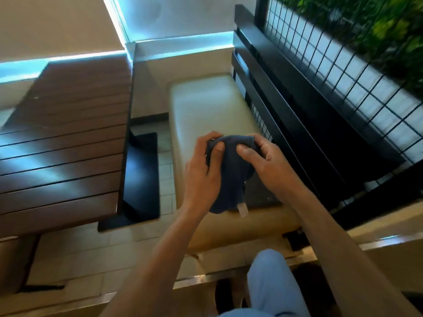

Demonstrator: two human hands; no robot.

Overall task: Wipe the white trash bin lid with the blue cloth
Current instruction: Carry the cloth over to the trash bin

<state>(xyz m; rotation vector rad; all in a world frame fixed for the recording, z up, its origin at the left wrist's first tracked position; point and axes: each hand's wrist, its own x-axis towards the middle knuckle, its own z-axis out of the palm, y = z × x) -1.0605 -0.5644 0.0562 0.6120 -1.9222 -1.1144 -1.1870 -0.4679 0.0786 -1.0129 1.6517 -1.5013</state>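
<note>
I see both hands holding the cloth (229, 170) in the air above a cream bench (206, 106). Left hand (202, 172) grips its left side, thumb on top; right hand (263, 161) pinches the right edge. A slatted table (66, 133) stands left. I cannot make out any bin lid.

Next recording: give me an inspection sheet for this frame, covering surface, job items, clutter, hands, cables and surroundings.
Surface: cream padded bench seat below the hands; no white bin lid identifiable.
Job's things: dark blue cloth, bunched, held above the seat, white tag hanging.
Clutter: nothing seen.
Grippers: left hand and right hand both pinch the cloth.
Cables: nothing seen.
Surroundings: wooden slatted table at left, black wire-grid partition at right, tiled floor.
</note>
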